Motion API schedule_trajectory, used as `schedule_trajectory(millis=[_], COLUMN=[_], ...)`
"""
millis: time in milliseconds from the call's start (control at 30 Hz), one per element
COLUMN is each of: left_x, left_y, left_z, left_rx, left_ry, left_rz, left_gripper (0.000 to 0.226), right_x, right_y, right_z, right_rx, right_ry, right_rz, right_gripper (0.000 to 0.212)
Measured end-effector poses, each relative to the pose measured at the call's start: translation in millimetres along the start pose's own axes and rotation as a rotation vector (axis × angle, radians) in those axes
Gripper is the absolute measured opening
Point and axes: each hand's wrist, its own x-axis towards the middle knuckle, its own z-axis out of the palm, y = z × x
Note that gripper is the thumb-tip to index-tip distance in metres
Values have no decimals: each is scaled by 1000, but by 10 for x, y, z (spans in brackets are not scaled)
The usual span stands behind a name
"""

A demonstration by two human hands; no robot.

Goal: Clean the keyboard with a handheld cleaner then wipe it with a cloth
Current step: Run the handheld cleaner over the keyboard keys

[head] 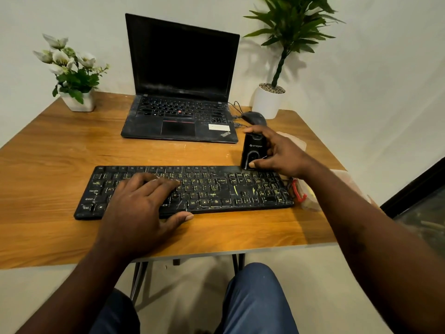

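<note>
Under our left hand (142, 203) the black keyboard (240, 189) is lying flat on the wooden table (60, 153). It is running from beyond that hand's outer side across to beneath our right wrist. We are resting the left hand on the keys of its left half with the fingers stretched nearly straight and spread a little, holding nothing. The thumb is pointing towards the right hand and lying along the keyboard's near edge.

Our right hand (277, 153) is gripping the handheld cleaner (254, 149), a small black device standing upright. The forefinger is hooking over its top, the thumb is pressing low on its front face, and the remaining fingers are curling at its right side. The cleaner is sitting ahead of the left hand and off to its right, its lower end meeting the keyboard's far edge above the number keys. Yellowish marks and pale streaks are showing on the keys between the two hands.

Just beyond the right hand a dark mouse (255, 117) is lying, and beyond the left hand's fingertips an open laptop (180, 80) is standing with a dark screen. Behind the right wrist something pale and pinkish (297, 141) is peeking out; we cannot tell what it is. Beside the right forearm, at the keyboard's end, a red-trimmed object (298, 192) is lying partly hidden.
</note>
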Motion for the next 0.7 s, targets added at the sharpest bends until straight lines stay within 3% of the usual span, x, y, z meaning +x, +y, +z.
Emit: schedule_trajectory(millis=[200, 467, 700], left_x=[-11, 0, -7], left_y=[-19, -33, -34], left_z=[-9, 1, 1], left_rx=[-22, -35, -34], left_ry=[4, 21, 5], left_rz=[-14, 27, 28], left_gripper=[70, 66, 64], right_x=[191, 94, 275], right_y=[-185, 26, -184], right_z=[322, -127, 406], right_rx=[-31, -89, -42], right_ry=[-10, -8, -18], right_rz=[-76, -6, -88], right_gripper=[86, 84, 90])
